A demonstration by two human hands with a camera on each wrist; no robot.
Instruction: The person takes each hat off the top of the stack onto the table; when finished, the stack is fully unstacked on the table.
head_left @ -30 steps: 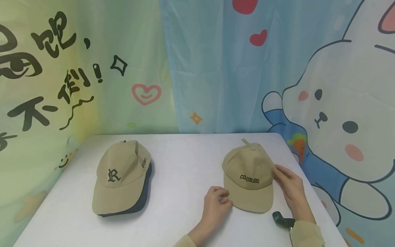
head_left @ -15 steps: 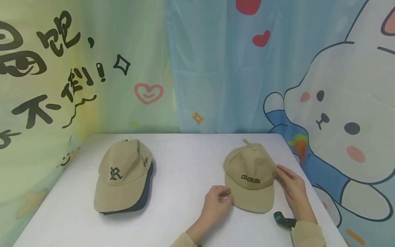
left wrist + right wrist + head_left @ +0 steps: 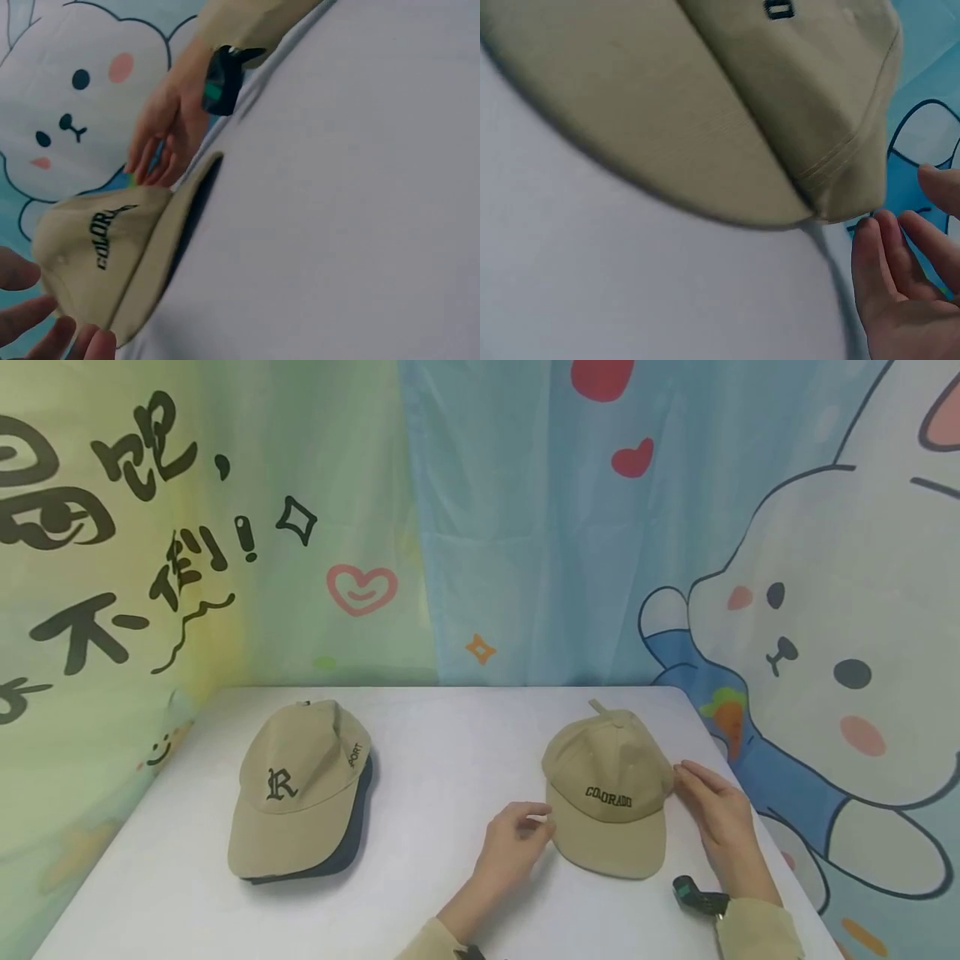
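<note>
A tan baseball cap (image 3: pixel 609 842) lettered COLORADO lies on the right part of the white table, its brim toward me. Beside the brim's left edge is my left hand (image 3: pixel 512 843), with loosely bent fingers that pinch nothing. At the cap's right side, my right hand (image 3: pixel 722 827) has its fingertips close to the lower edge of the crown. The right wrist view shows that hand (image 3: pixel 907 300) with thumb and fingers apart, at or very near the fabric. In the left wrist view, spread fingers (image 3: pixel 52 337) are by the cap (image 3: pixel 97 262); contact is hard to tell.
On the left of the table (image 3: pixel 450 760), a tan cap (image 3: pixel 300 785) marked with an R rests on a dark cap (image 3: pixel 348 843), mostly hidden beneath it. A printed curtain (image 3: pixel 487 527) hangs behind the table's back edge.
My left hand has drawn back slightly left from the brim, and its fingers have loosened. The right hand has eased a little to the right. The COLORADO cap stays in place.
</note>
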